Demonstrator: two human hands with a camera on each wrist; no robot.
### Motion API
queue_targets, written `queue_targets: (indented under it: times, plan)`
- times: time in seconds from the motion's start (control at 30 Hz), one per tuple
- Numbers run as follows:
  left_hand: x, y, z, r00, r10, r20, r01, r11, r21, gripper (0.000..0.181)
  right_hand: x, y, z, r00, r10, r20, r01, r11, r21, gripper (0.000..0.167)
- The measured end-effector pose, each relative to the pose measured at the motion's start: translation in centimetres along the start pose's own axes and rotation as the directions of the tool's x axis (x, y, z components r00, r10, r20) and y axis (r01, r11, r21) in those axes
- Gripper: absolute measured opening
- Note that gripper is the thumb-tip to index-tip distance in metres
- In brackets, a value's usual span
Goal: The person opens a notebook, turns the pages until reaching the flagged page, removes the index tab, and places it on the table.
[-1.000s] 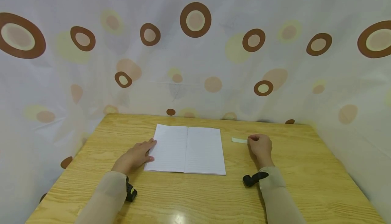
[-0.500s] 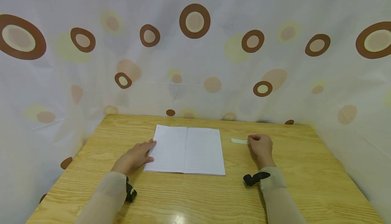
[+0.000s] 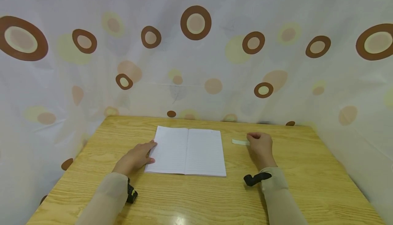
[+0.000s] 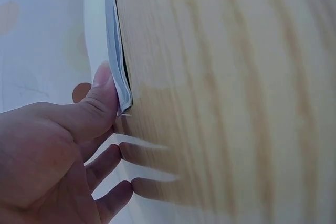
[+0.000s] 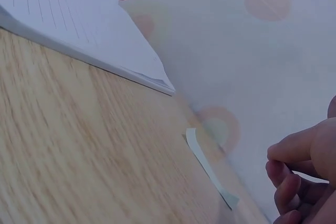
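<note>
An open lined notebook lies flat on the wooden table. My left hand rests at its left edge with fingers spread. In the left wrist view, the thumb touches the notebook's edge, and other fingertips meet the tabletop. Right of the notebook is a narrow pale green paper strip. Just past the strip's right end, my right hand has thumb and forefinger together and its other fingers curled. The right wrist view puts the strip on the table, apart from those fingertips, with nothing visible between them.
The wooden table reaches back to a pale curtain printed with brown and beige circles, which also hangs along both sides. A black wrist camera sits on the left wrist, another black mount on the right.
My right hand has risen slightly and shifted a little left and away, its fingertips coming off the strip's right end. The left hand and notebook stay in place.
</note>
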State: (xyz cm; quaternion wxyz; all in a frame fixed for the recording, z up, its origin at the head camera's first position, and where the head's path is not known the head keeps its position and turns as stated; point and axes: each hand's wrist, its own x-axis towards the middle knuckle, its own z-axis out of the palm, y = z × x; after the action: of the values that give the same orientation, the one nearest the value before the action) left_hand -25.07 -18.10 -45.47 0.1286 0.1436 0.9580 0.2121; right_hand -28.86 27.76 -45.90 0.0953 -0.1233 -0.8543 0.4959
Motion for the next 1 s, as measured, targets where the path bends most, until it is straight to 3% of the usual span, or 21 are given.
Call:
queue_targets:
  times: [0.47,0.83,1.0]
  plan:
    - [0.2,0.4,0.0,0.999,0.033,0.019,-0.032,0.999,-0.032,0.066,-0.7,-1.5,0.5,0.997,-0.073,0.015,0.074,0.997,-0.035,0.026]
    - [-0.3,1.5,-0.6,1.000,0.028,0.012,-0.029,0.999,0.035,0.063,-1.7,-2.8,1.9,0.989,-0.140,0.039,0.141,0.989,-0.035,0.024]
    - [-0.4,1.5,-0.4,1.000,-0.004,0.020,0.002,0.996,0.094,0.062,-2.4,-3.6,2.9,0.983,-0.177,0.040,0.180,0.981,-0.072,0.023]
